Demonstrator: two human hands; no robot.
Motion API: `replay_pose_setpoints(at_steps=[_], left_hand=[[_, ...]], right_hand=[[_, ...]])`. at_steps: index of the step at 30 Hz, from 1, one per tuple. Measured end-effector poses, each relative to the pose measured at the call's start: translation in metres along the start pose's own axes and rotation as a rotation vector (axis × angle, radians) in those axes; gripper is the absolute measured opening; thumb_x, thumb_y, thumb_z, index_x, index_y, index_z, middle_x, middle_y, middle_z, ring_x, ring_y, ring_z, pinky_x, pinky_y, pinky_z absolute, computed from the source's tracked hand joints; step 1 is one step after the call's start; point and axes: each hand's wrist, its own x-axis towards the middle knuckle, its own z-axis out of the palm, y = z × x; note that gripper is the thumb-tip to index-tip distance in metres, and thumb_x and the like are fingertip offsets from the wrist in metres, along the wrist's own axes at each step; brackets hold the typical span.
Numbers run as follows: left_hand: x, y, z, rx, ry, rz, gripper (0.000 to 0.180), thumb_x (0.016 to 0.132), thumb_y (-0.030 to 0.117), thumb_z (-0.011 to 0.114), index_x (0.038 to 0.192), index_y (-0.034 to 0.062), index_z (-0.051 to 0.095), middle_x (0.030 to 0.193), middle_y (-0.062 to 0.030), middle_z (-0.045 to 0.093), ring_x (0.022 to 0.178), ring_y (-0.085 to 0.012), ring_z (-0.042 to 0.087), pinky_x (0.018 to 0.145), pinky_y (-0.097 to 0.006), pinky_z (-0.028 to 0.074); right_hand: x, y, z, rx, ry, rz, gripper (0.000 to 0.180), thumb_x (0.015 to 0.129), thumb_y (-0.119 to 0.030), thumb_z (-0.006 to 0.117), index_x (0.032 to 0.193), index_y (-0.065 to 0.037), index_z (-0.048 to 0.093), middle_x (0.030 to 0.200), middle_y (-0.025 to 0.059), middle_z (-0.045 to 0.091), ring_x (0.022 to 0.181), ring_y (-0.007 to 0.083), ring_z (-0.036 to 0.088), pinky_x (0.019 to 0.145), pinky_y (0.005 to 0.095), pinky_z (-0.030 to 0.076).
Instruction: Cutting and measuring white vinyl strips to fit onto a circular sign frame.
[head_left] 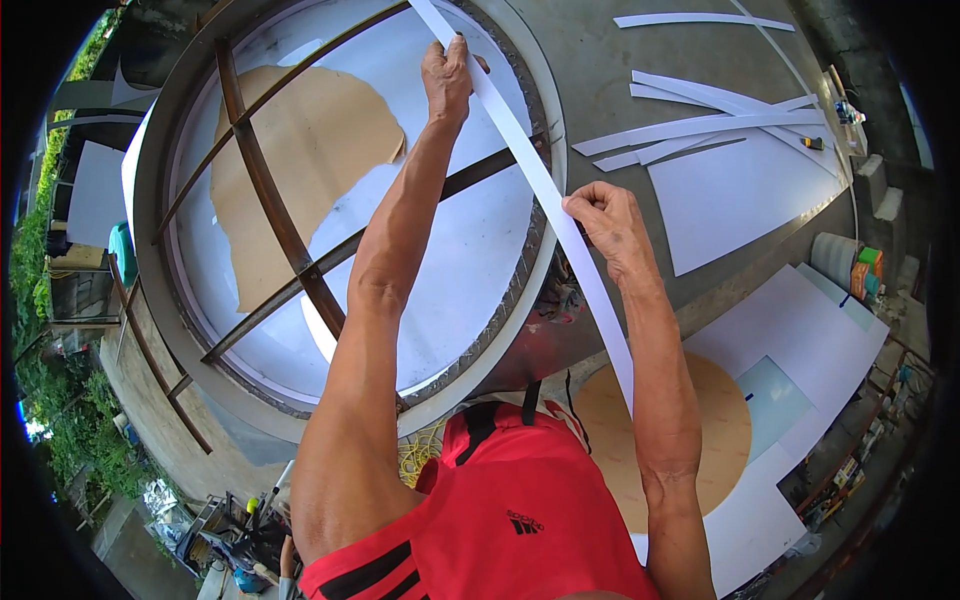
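A long, narrow white strip (540,178) runs slantwise in front of me, from the top edge down past my right forearm. My left hand (447,82) is closed around it near its far end. Lower down, my right hand (612,228) pinches the strip's right edge between thumb and fingers. Beneath the strip lies a large round frame (553,85) with dark metal crossbars (265,190). White sheet (440,290) shows inside the ring, with an irregular piece of brown paper (290,130) on it. What the strip is made of I cannot tell.
Several white offcut strips (700,130) lie loosely on the grey table at the far right, beside a larger white sheet (715,205). Nearer, a round brown disc (715,420) rests on white sheeting (790,320). Yellow cord (420,452) is bundled by the frame's near edge.
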Motion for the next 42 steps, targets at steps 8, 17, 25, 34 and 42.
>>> replay_pose_setpoints(at_steps=[8,17,25,34,42], left_hand=[[0.001,0.001,0.002,0.029,0.021,0.006,0.027,0.103,0.028,0.051,0.099,0.0009,0.054,0.064,-0.0092,0.064,0.046,-0.0116,0.052,0.040,-0.027,0.039],[-0.002,0.001,0.002,0.021,0.037,-0.001,0.028,0.103,0.030,0.050,0.097,0.0022,0.054,0.064,-0.0084,0.063,0.046,-0.0125,0.052,0.040,-0.027,0.039],[-0.002,0.005,0.003,-0.011,0.055,-0.023,0.027,0.103,0.028,0.050,0.102,0.0018,0.056,0.063,-0.0083,0.063,0.045,-0.0117,0.052,0.040,-0.026,0.037],[-0.001,0.003,0.000,0.001,0.048,-0.029,0.027,0.102,0.028,0.050,0.103,0.0015,0.056,0.063,-0.0089,0.063,0.045,-0.0116,0.051,0.040,-0.026,0.036],[0.000,0.001,-0.002,-0.019,0.025,-0.043,0.027,0.102,0.027,0.049,0.105,0.0013,0.056,0.065,-0.0075,0.063,0.046,-0.0115,0.052,0.040,-0.025,0.038]], right_hand=[[0.007,0.001,-0.001,0.034,-0.012,0.024,0.021,0.075,-0.016,0.069,0.081,0.004,0.068,0.065,0.0042,0.060,0.059,0.0112,0.053,0.056,0.0283,0.043],[0.010,0.005,-0.002,0.072,-0.035,0.026,0.018,0.074,-0.015,0.070,0.078,0.001,0.067,0.062,-0.0002,0.055,0.056,0.0079,0.046,0.053,0.0264,0.036],[0.011,0.004,-0.001,0.093,-0.042,0.036,0.018,0.075,-0.015,0.070,0.079,0.001,0.067,0.063,-0.0006,0.055,0.056,0.0076,0.044,0.052,0.0267,0.035],[0.008,0.002,0.001,0.068,-0.025,0.033,0.019,0.075,-0.017,0.070,0.080,0.001,0.067,0.063,-0.0001,0.055,0.057,0.0085,0.047,0.054,0.0275,0.038],[-0.007,0.009,0.006,-0.145,-0.014,-0.030,0.039,0.089,-0.029,0.068,0.102,0.008,0.064,0.076,0.0077,0.065,0.066,0.0117,0.059,0.059,0.0281,0.047]])
